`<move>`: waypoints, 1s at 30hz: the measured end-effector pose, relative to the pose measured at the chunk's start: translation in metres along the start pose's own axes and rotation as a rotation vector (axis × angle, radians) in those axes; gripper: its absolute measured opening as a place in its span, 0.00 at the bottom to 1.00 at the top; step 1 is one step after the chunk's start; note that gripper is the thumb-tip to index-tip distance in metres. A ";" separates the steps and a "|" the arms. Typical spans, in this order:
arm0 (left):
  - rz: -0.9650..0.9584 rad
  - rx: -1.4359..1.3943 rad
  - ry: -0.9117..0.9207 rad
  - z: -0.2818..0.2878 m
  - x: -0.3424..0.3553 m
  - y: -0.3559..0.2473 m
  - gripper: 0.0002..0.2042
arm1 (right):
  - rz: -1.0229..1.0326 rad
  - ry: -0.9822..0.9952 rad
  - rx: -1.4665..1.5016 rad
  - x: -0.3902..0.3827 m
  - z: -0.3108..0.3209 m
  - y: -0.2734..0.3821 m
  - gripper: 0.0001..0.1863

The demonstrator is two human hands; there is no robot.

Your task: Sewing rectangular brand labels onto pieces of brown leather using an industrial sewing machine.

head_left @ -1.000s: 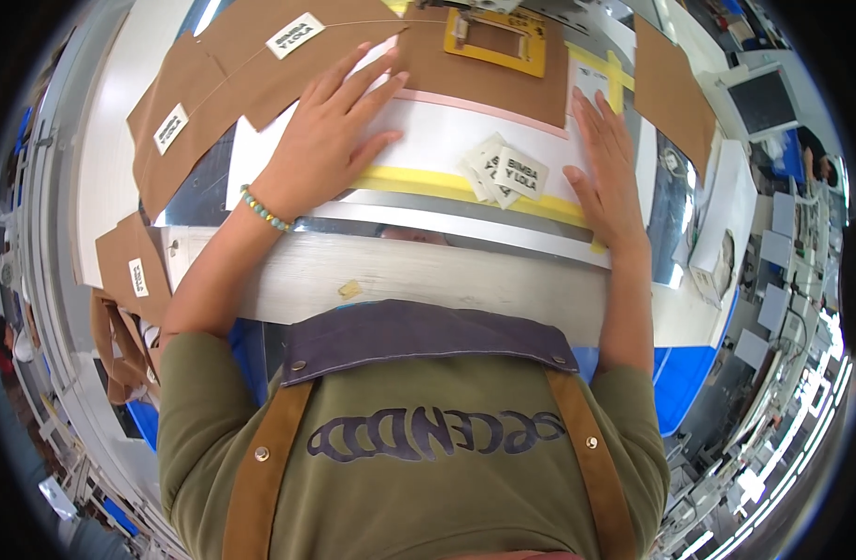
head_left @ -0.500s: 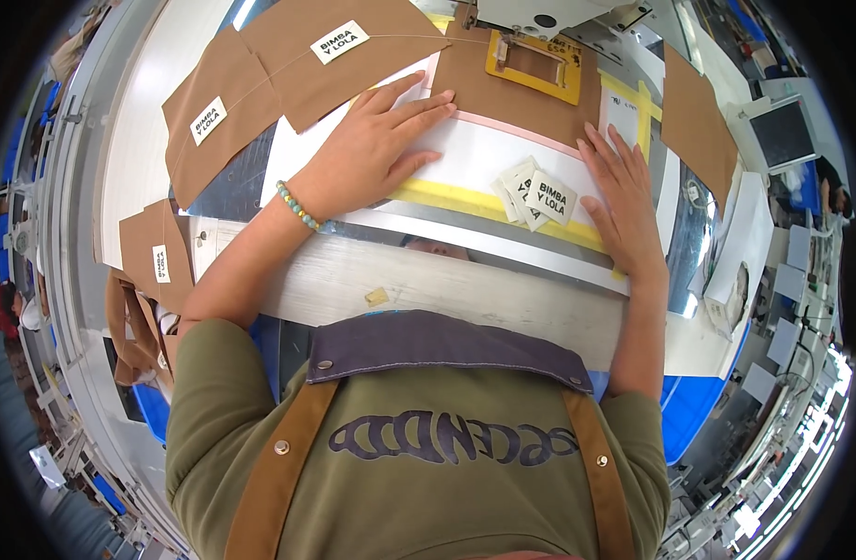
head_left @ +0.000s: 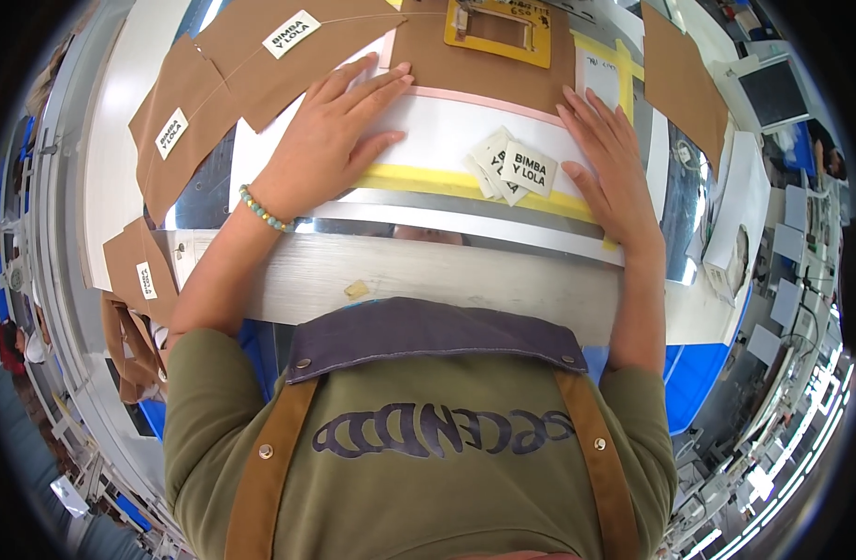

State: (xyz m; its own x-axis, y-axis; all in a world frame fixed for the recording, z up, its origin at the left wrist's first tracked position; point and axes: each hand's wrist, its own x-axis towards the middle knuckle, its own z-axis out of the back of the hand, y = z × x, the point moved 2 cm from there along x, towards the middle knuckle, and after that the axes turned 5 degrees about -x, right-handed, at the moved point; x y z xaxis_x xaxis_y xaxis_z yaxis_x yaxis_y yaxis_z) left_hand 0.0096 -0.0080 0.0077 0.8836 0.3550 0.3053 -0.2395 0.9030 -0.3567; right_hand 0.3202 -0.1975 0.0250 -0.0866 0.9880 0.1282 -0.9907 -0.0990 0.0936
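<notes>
My left hand (head_left: 330, 140) lies flat with fingers stretched, its fingertips by the left edge of a brown fabric panel (head_left: 428, 58) on a white board (head_left: 437, 126). My right hand (head_left: 610, 168) rests open at the board's right side, fingertips near the panel's lower right corner. A yellow frame clamp (head_left: 456, 41) sits on the panel, under the sewing machine at the top edge. Between my hands several white labels with black print (head_left: 529, 168) lie in a loose pile. Neither hand holds anything.
Brown panels with sewn labels (head_left: 232, 56) spread to the left, joined by thread; another label-bearing piece (head_left: 140, 266) hangs at the table's left edge. A brown panel (head_left: 680, 84) lies at the right, near a small screen (head_left: 771, 91). A blue bin (head_left: 699, 383) stands below right.
The whole view has shifted, so the table things appear farther left and higher. Both hands keep nearly the same places beside the panel, and the labels lie as before.
</notes>
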 end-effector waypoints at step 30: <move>-0.141 0.041 -0.009 0.028 0.028 -0.030 0.31 | 0.285 -0.614 -0.307 0.105 0.032 0.021 0.10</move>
State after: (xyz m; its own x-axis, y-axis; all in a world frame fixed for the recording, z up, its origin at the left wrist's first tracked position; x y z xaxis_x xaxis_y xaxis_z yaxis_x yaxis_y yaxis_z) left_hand 0.0303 -0.0185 0.0517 0.9060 0.2255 0.3582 -0.1293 0.9533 -0.2729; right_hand 0.2932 -0.1001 0.0719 -0.3595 0.6754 0.6440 -0.9312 -0.2151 -0.2942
